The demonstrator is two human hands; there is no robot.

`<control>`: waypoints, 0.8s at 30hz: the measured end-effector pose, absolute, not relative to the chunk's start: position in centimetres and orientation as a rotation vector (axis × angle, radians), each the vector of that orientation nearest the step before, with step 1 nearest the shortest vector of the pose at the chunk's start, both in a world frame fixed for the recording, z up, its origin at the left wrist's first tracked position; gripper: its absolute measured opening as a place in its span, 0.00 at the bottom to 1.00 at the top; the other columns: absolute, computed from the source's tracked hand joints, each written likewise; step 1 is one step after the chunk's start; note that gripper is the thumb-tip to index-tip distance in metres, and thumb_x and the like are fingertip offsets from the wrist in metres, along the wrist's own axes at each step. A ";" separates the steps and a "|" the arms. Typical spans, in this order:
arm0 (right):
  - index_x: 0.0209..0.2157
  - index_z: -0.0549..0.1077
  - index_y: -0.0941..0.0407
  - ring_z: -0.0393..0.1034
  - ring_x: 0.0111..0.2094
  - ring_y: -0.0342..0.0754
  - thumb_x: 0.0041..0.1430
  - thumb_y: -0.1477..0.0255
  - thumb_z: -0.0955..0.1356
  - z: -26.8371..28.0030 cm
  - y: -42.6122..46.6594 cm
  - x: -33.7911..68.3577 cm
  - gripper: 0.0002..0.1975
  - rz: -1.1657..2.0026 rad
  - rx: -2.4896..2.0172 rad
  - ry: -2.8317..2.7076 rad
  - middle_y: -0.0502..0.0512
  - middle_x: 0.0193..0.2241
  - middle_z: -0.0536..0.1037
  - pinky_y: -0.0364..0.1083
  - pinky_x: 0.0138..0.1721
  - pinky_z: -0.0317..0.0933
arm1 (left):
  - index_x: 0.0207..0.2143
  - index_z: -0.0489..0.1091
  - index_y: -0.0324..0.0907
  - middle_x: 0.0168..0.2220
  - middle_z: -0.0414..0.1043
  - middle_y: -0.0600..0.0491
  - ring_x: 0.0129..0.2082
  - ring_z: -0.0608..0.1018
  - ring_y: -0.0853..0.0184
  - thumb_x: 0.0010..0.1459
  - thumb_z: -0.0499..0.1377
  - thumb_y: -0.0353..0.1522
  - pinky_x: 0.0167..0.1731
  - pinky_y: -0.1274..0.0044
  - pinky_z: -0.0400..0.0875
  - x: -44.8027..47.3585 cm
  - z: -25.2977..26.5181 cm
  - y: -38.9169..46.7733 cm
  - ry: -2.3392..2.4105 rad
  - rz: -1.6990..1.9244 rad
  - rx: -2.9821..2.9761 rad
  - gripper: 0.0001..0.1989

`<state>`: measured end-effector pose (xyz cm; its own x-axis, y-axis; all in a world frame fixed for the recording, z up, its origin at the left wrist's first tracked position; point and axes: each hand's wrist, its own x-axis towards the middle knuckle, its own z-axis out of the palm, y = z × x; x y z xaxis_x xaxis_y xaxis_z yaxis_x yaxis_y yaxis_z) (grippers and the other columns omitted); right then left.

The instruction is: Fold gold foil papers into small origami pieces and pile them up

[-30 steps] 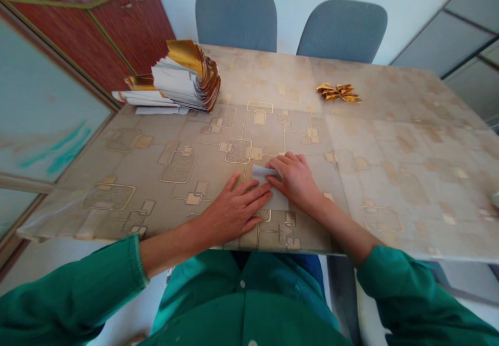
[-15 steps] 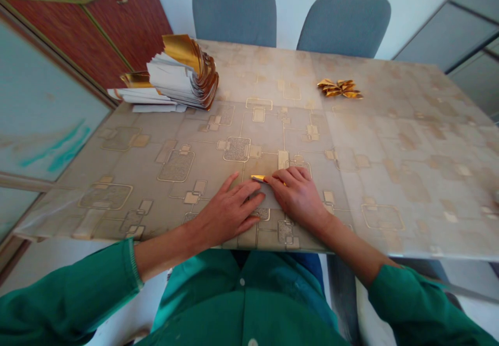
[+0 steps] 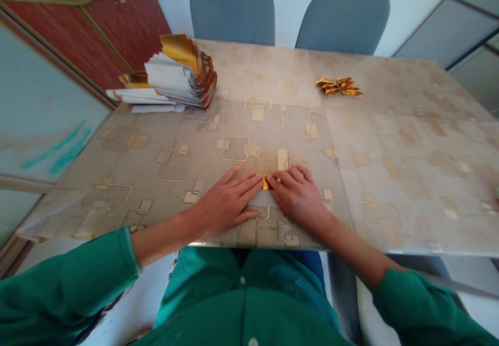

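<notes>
A small folded piece of gold foil paper [image 3: 265, 182] lies on the patterned tablecloth near the front edge, mostly covered by fingers. My left hand [image 3: 222, 204] rests flat with its fingers stretched out, the fingertips over the paper's left end. From the other side, my right hand [image 3: 298, 196] has its fingers bent and pressed together on the paper. A bit of gold shows between the two hands, and another bit peeks out past the right fingers.
At the back left stands a thick stack of gold and white paper sheets [image 3: 177, 78]. A folded gold paper piece [image 3: 339, 86] sits at the back right. Two grey chairs [image 3: 233, 10] are behind the table, and a red-brown cabinet [image 3: 128, 28] is at the left.
My left hand has straightened its fingers and slid onto the paper's left end. The gold strip now lies flatter, with a broader gold face showing. My right hand has hardly moved.
</notes>
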<state>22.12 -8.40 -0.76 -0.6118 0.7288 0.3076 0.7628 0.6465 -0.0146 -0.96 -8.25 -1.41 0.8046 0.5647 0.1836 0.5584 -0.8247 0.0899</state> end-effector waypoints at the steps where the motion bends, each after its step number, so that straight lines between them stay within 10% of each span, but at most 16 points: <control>1: 0.50 0.74 0.57 0.65 0.42 0.51 0.69 0.69 0.62 -0.8 -8.5 22.2 0.14 -0.169 -1.201 -2.571 0.55 0.43 0.78 0.55 0.57 0.50 | 0.65 0.56 0.34 0.65 0.58 0.42 0.66 0.62 0.56 0.67 0.51 0.45 0.66 0.61 0.45 -1.1 -1.6 -8.3 0.914 0.308 2.959 0.31; 11: 0.53 0.72 0.57 0.65 0.50 0.54 0.68 0.67 0.63 -1.0 -10.2 24.7 0.17 -0.168 -1.245 -2.501 0.55 0.51 0.77 0.60 0.63 0.43 | 0.65 0.56 0.37 0.65 0.58 0.43 0.66 0.61 0.59 0.68 0.49 0.46 0.67 0.61 0.38 -1.5 -1.5 -8.1 0.914 0.272 2.964 0.30; 24: 0.49 0.74 0.59 0.64 0.46 0.55 0.65 0.76 0.62 0.5 -10.0 22.0 0.14 -0.051 -1.290 -2.427 0.60 0.45 0.78 0.54 0.50 0.58 | 0.61 0.61 0.33 0.61 0.62 0.36 0.59 0.67 0.49 0.63 0.56 0.48 0.57 0.61 0.61 0.7 -0.6 -9.5 1.170 0.304 2.872 0.33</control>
<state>21.96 -9.96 0.52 -0.4999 0.7901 0.3548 0.8044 0.5754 -0.1480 0.71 -9.46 -0.57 0.6991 0.6945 0.1700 0.6896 -0.7178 0.0964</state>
